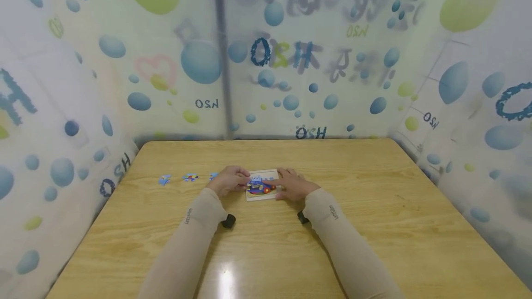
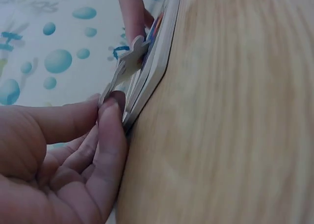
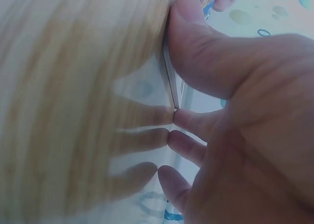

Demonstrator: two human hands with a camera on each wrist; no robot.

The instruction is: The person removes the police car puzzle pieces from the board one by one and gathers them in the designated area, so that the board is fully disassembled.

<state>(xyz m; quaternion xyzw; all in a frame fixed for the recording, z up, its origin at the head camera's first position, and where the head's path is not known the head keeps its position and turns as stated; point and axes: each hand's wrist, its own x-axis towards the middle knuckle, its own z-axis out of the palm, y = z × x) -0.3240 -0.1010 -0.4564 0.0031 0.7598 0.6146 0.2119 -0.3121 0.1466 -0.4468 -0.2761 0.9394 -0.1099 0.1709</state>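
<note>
A small framed jigsaw puzzle (image 1: 262, 199) with a blue vehicle picture lies on the table. My left hand (image 1: 229, 180) is at its left side. Between thumb and forefinger it pinches a jigsaw piece (image 2: 128, 64), tilted up over the frame's edge; its pale underside faces the left wrist camera. From the right, my right hand (image 1: 294, 184) reaches over the frame, its forefinger extended onto the picture. The right thumb (image 3: 189, 42) lies against the frame's edge, while other fingertips touch the tabletop.
Loose jigsaw pieces lie in a row on the table to the left: a blue one (image 1: 164, 179), a multicoloured one (image 1: 191, 177) and another blue one (image 1: 213, 176) partly behind my left hand. Patterned curtain walls (image 1: 266, 105) stand around the wooden table (image 1: 266, 253).
</note>
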